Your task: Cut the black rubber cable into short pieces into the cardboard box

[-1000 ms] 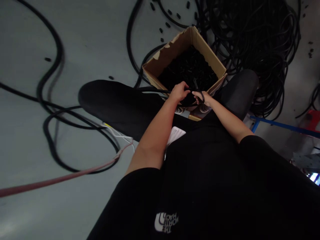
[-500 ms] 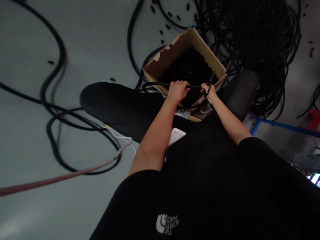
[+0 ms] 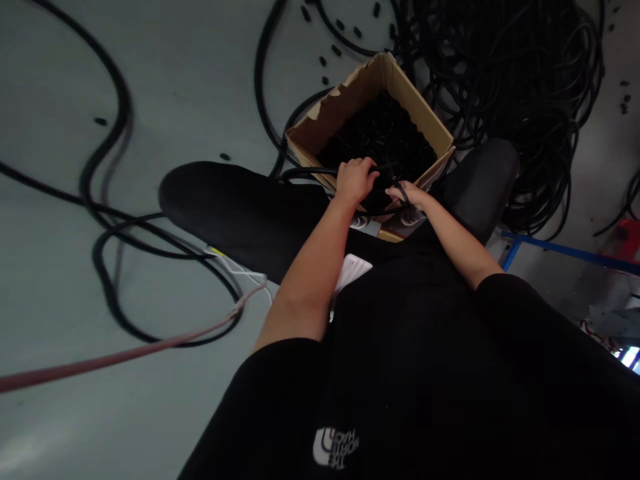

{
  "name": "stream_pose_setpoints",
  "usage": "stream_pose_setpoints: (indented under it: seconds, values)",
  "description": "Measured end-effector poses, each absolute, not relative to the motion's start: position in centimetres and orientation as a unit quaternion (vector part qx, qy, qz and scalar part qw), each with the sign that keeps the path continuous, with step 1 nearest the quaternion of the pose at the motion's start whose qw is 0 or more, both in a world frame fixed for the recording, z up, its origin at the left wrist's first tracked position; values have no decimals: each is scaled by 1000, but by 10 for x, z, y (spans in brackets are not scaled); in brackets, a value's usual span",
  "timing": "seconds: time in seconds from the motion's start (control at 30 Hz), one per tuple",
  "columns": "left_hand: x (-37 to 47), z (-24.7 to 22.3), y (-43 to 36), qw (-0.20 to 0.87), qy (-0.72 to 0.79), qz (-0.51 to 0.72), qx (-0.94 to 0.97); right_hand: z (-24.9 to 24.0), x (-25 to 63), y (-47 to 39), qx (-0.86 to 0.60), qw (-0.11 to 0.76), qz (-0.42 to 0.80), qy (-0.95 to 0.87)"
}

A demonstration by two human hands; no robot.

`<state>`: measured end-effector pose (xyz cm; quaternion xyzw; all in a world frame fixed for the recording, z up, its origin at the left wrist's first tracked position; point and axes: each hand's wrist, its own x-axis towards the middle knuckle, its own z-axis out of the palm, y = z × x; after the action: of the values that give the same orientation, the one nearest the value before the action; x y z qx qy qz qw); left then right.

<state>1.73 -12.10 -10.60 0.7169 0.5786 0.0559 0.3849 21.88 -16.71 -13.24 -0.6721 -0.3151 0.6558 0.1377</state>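
My left hand (image 3: pixel 355 180) is closed around a black hose (image 3: pixel 313 171) over the near side of an open cardboard box (image 3: pixel 420 100). The hose runs in from the left, and its end sticks out past my fingers. Close by on the right, my right hand (image 3: pixel 407 195) grips a dark scissors-like tool (image 3: pixel 401 189), with a thin handle curving round the fingers. Its tip is by the hose end; whether they touch I cannot tell. Inside the box lies a heap of short black pieces (image 3: pixel 380 130).
A large tangle of black hose (image 3: pixel 530 80) lies behind the box to the right. Loose black pieces (image 3: pixel 336 51) are scattered on the floor. Long hose loops (image 3: pixel 123 100) and a reddish cord (image 3: pixel 125 357) cross the left. A blue frame (image 3: pixel 575 252) stands at right.
My right hand has moved left and slightly nearer me, bringing the tool close to the hose end. The hose length once stretched between both hands no longer shows. My left hand has barely moved.
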Motion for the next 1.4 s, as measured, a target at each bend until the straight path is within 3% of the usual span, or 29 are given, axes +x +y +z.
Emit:
stream_pose_setpoints:
  seconds: [0.3,0.5,1.4]
  values:
    - [17,-118,-124,393,548,36,738,-146,229,-167,-675,130,672,-274]
    - [16,-121,-122,387,566,33,728,-147,227,-169,-699,204,629,-271]
    - [16,-117,-122,355,577,-52,734,-146,223,-169,-676,204,612,-356]
